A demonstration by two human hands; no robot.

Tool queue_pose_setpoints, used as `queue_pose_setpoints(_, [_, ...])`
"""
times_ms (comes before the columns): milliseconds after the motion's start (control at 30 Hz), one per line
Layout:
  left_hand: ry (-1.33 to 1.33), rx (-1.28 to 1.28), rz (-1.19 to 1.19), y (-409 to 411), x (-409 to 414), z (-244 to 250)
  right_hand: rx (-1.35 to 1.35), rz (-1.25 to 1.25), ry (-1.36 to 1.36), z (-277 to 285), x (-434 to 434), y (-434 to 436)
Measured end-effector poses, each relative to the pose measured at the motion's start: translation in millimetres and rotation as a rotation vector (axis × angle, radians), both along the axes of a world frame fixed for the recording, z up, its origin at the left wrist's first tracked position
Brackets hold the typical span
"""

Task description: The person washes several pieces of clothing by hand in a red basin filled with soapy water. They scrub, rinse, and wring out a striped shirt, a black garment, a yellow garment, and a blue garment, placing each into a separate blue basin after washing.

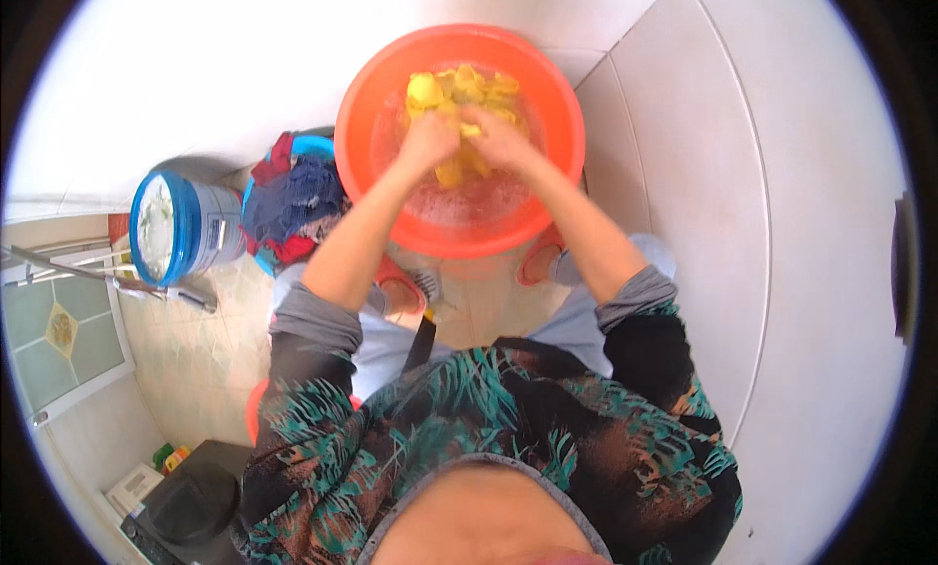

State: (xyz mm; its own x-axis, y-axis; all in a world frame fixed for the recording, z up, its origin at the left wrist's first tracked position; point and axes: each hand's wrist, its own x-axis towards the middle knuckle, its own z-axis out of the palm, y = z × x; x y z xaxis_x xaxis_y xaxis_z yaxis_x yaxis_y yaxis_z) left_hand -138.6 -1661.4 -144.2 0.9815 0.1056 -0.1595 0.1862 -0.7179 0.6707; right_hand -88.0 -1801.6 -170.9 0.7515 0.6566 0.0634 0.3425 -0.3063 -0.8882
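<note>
A large orange plastic basin [366, 191] stands on the floor before me, with sudsy water [469, 209] inside. Wet yellow cloth [469, 85] lies bunched in the water, and one part bulges up at the left. My left hand [432, 138] grips the cloth from the left side. Close beside it, my right hand [500, 136] is closed on the same cloth. Both sets of fingertips are partly hidden in the folds and slightly blurred.
Left of the basin, a blue tub [314, 146] holds dark blue and red clothes [300, 195]. Farther left stands a white bucket with a blue rim [187, 224], near a metal-handled tool [66, 264]. A tiled wall [689, 125] rises close on the right.
</note>
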Motion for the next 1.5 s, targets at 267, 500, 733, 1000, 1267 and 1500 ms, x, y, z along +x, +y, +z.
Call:
queue_pose_setpoints(267, [-0.493,-0.85,-0.022,30.8,-28.9,115.7,0.073,-0.067,0.13,175.7,6.6,15.9])
queue_pose_setpoints(500, [-0.476,-0.867,-0.123,-19.1,-2.8,45.8,0.799,0.173,0.29,305.5,3.3,32.7])
queue_pose_setpoints(733, [-0.312,-1.037,0.299,-15.3,15.3,89.0,1.103,0.03,0.341,317.0,6.8,-43.1])
queue_pose_setpoints(1000, [-0.377,-0.835,0.147,-1.5,29.7,170.2,0.442,-0.577,0.728,73.5,23.1,-76.9])
queue_pose_setpoints(1267, [-0.304,-0.912,0.1,-18.9,4.6,172.8,1.079,-0.303,1.452,65.2,-14.3,17.4])
queue_pose_setpoints(1500, [-0.14,-1.354,0.349,47.3,15.6,92.6,1.044,-0.322,1.259,-56.6,54.1,6.3])
